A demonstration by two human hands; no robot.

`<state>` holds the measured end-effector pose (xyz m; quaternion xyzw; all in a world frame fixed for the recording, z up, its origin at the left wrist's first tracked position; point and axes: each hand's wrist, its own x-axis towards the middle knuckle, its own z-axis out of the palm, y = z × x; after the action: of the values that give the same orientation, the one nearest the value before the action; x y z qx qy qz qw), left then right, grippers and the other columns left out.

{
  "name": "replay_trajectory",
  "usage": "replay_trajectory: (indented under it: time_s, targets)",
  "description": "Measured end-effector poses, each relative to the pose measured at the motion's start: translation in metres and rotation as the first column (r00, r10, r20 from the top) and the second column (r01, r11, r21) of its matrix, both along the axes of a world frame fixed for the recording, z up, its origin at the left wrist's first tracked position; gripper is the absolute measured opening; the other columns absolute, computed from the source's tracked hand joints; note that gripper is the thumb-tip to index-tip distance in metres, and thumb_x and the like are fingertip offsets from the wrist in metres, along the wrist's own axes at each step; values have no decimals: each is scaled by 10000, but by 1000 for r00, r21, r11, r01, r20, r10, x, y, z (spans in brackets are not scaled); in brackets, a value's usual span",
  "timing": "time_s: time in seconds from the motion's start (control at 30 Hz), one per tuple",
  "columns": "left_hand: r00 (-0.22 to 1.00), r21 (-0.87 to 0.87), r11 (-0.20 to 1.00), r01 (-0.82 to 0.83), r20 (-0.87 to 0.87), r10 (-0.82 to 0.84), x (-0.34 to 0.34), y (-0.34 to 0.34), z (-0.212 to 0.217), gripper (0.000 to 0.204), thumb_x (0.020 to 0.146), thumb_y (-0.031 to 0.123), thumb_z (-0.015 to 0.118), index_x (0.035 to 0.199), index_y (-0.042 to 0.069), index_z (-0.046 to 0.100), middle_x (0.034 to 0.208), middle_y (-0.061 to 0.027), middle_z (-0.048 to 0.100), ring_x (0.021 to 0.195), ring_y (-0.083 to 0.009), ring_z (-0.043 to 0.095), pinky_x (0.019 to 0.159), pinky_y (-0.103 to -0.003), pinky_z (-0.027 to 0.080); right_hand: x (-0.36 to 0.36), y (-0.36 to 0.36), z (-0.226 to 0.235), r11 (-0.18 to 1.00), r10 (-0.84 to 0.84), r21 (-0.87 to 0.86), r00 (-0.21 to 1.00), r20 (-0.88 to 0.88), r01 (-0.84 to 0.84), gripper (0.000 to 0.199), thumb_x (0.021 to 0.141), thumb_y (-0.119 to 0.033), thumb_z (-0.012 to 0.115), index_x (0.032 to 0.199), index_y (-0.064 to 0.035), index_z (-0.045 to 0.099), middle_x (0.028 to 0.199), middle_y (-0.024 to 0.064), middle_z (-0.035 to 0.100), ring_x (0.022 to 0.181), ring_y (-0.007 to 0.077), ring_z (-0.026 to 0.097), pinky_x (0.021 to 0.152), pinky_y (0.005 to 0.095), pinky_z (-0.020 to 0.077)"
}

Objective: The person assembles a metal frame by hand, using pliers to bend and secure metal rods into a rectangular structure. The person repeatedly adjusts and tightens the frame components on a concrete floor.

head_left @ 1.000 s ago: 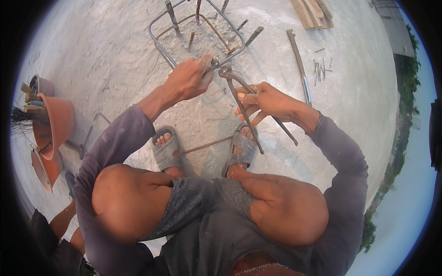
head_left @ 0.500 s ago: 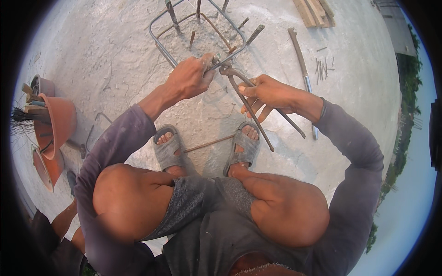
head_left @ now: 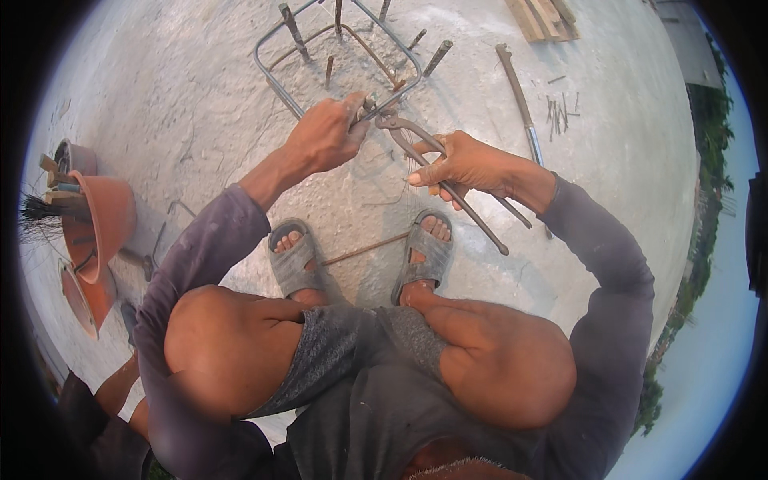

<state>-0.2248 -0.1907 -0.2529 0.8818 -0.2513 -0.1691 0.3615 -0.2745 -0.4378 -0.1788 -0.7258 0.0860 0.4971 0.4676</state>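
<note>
My left hand point(head_left: 326, 138) is wrapped round the top of an upright steel bar point(head_left: 369, 105) at the near corner of a square rebar stirrup point(head_left: 278, 86). My right hand point(head_left: 480, 166) holds a pair of long-handled pincers point(head_left: 390, 122) by the handles, which are slightly spread. Their jaws are at that same corner, just right of my left fingers. Fine wire strands hang below the jaws; whether the jaws grip them, I cannot make out. Several more bar stubs point(head_left: 294, 34) stand up inside and around the stirrup.
Wooden planks point(head_left: 540, 20) lie at the far right. Nearer are a long bar-like tool point(head_left: 518, 88) and several loose nails point(head_left: 562, 114). Orange buckets point(head_left: 112, 210) with dark wire point(head_left: 44, 210) stand at left. A thin rod point(head_left: 364, 249) lies between my feet. Another person's limb point(head_left: 118, 386) shows lower left.
The pincers' handles have swung to the right and come closer together as my right fingers curl round them. My left hand stays on the bar.
</note>
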Motion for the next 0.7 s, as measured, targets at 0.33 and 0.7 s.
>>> replay_trajectory:
  time_s: [0.33,0.7]
  targets:
    - [1000,12,1000,-13,6,13,1,-1,-5,364,935,174,659,1215,-50,593,738,-254,661,712,-448,655,654,-515,475,-27,-6,11,852,396,-513,769,501,-105,827,882,-478,780,1409,103,519,739,122,652,572,219,627,513,375,487]
    - [1000,-5,1000,-19,-12,19,0,-1,-3,322,951,198,667,1162,-39,611,714,-236,645,666,-423,632,627,-506,445,-81,-12,-24,714,568,-700,581,583,5,506,1039,-378,606,1208,97,640,855,135,663,705,220,651,604,341,523]
